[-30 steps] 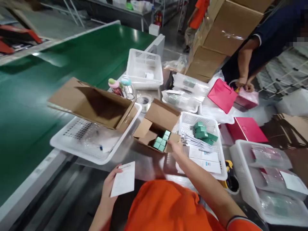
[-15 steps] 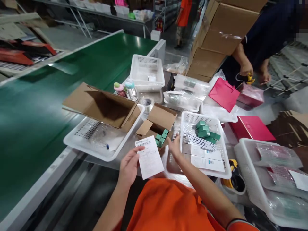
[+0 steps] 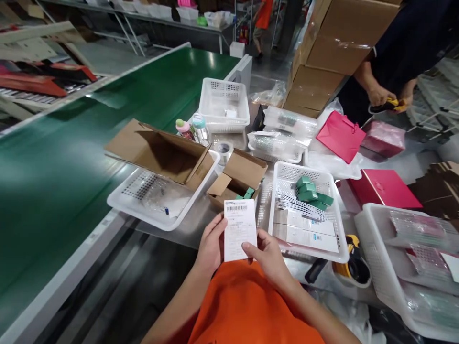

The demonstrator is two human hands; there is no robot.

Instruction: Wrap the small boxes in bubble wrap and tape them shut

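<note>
A white printed slip with a barcode (image 3: 239, 227) is held upright in front of my body. My left hand (image 3: 212, 241) pinches its left edge, and my right hand (image 3: 264, 251) grips the lower right edge with the thumb on its face. Just behind the slip stands an open cardboard box (image 3: 245, 169) with small green boxes (image 3: 248, 193) inside, partly hidden by the paper. To the right, a white basket (image 3: 342, 239) holds more small green boxes (image 3: 307, 190), a fan of thin white papers (image 3: 299, 206) and white boxes (image 3: 311, 233).
A larger open carton (image 3: 168, 155) lies across a white basket (image 3: 118, 203) beside the green conveyor belt (image 3: 71, 143). A tape dispenser (image 3: 351, 263) sits at right near a basket of bubble-wrapped packs (image 3: 369, 239). Stacked cartons (image 3: 340, 43) rise behind; another person's hands (image 3: 382, 95) hold something yellow.
My right hand has left the cardboard box and taken hold of the slip's right side. The slip has moved right and straightened, now covering part of the green boxes.
</note>
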